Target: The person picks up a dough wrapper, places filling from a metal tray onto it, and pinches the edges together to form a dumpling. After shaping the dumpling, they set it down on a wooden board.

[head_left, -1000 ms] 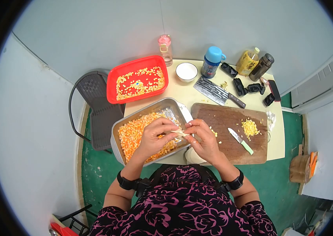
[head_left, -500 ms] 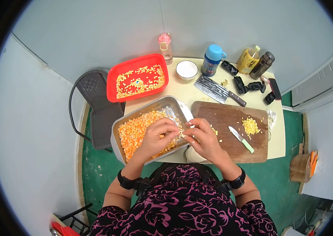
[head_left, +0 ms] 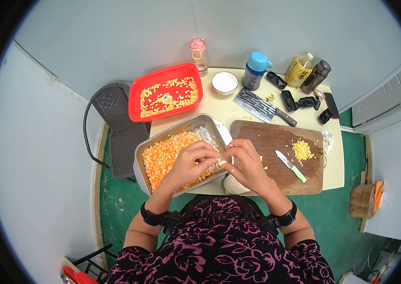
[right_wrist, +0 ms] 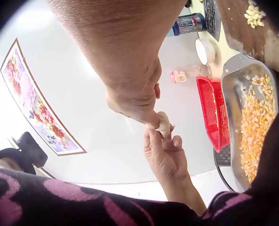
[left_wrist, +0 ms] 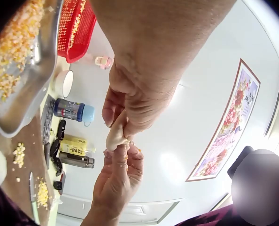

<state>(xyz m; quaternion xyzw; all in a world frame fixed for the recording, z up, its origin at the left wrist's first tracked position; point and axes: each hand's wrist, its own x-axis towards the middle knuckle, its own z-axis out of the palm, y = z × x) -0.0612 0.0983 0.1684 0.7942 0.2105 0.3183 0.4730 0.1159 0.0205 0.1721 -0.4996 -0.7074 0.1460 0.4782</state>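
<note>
Over the near right part of a metal tray [head_left: 207,119] of chopped orange and pale bits [head_left: 165,154], my hands meet at a small piece of folded pale dough [left_wrist: 116,135]. My left hand [head_left: 192,161] pinches one end between thumb and fingertips. The right hand [head_left: 247,165] has its thumb and fingers at the other end, as the left wrist view shows. Smooth and curved, the dough [right_wrist: 164,124] shows between the fingertips in the right wrist view; in the head view, fingers hide most of it. Below the right hand lies a large whitish lump [head_left: 235,185].
A wooden board [head_left: 262,137] at the right bears a green-handled knife [head_left: 291,167] and chopped yellow bits [head_left: 301,150]. Behind lie a cleaver [head_left: 255,106], a white bowl [head_left: 224,83], a blue-capped flask [head_left: 256,71] and a red basket [head_left: 135,97] of pale bits.
The dough showed as a flat strip between both hands and now shows as a smaller piece at the fingertips. The right fingers have spread a little from the thumb. Both arms stay in place.
</note>
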